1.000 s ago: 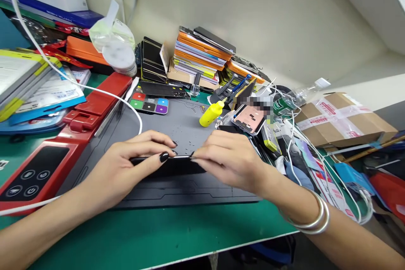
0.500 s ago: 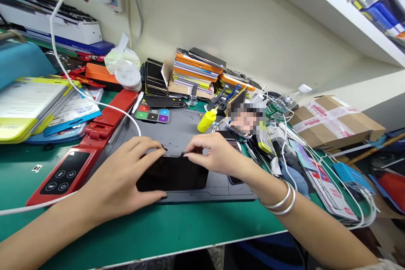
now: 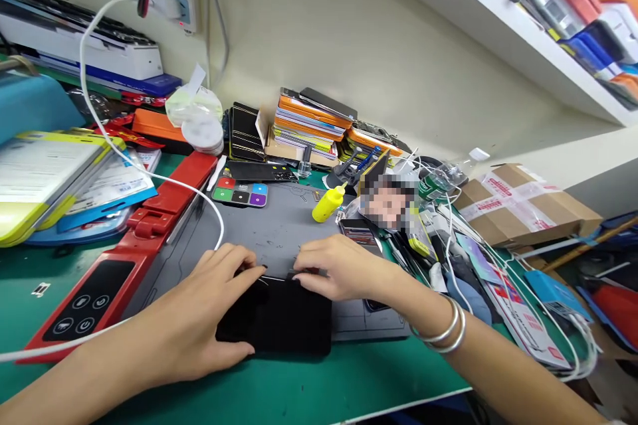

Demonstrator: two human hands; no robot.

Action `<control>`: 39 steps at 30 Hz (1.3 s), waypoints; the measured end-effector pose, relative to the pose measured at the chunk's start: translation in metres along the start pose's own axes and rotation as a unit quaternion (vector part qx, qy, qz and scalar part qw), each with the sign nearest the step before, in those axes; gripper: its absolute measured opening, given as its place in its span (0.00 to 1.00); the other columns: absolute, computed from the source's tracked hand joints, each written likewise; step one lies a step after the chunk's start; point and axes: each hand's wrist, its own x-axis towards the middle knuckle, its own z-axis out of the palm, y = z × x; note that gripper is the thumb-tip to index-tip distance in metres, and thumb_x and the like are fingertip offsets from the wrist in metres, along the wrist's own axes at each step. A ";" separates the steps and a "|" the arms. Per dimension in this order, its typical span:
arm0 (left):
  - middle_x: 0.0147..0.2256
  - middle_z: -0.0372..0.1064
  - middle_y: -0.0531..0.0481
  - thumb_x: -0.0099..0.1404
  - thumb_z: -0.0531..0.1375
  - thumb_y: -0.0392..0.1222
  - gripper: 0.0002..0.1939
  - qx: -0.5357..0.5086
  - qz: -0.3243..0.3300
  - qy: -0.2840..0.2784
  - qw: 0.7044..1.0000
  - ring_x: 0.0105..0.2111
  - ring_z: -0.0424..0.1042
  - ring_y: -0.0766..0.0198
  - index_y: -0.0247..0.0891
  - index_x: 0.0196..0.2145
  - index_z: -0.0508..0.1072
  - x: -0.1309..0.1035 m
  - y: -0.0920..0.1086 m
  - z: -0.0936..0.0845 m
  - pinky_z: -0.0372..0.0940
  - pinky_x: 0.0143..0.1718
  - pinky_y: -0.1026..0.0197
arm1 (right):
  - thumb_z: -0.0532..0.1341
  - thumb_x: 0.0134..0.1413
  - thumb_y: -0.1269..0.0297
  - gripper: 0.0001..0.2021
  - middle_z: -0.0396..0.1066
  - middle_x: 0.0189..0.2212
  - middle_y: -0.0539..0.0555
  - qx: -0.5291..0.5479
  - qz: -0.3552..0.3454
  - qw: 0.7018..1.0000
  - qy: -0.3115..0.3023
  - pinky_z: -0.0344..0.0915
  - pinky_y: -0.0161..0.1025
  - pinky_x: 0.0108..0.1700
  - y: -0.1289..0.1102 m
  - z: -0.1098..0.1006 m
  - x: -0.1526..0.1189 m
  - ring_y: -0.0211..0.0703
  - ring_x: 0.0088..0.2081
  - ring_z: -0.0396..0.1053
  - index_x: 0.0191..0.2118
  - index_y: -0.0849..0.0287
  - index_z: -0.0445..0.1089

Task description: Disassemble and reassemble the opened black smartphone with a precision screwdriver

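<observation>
A black phone or screen panel [image 3: 279, 319] lies dark side up at the front edge of the grey mat [image 3: 259, 229]. My left hand [image 3: 204, 312] grips its left end, fingers along the far edge and thumb at the near edge. At the far edge, right of the middle, my right hand [image 3: 333, 269] is pinched on something small and dark that I cannot make out. A thin bright line shows along the panel's far edge between my hands. Beyond them a yellow bottle [image 3: 327, 204] stands on the mat.
Left of the mat lies a red device with buttons [image 3: 90, 299], a white cable [image 3: 189, 187] crossing over it. Stacked boxes [image 3: 312, 123] stand at the back. Tangled cables, tools and a cardboard box [image 3: 523, 202] fill the right side. A shelf [image 3: 478, 20] juts out above.
The view has tilted, so the hands and panel appear lower. The panel looks closer to the near edge of the mat and overlaps it. Both hands remain on it.
</observation>
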 end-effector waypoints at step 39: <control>0.53 0.64 0.47 0.51 0.68 0.42 0.32 0.014 0.010 -0.002 1.000 0.49 0.65 0.50 0.46 0.55 0.68 -0.004 -0.001 0.005 0.63 0.49 0.50 | 0.64 0.59 0.61 0.09 0.70 0.23 0.48 0.046 0.129 0.989 0.058 0.53 0.35 0.30 -0.002 -0.008 0.001 0.36 0.25 0.62 0.29 0.59 0.72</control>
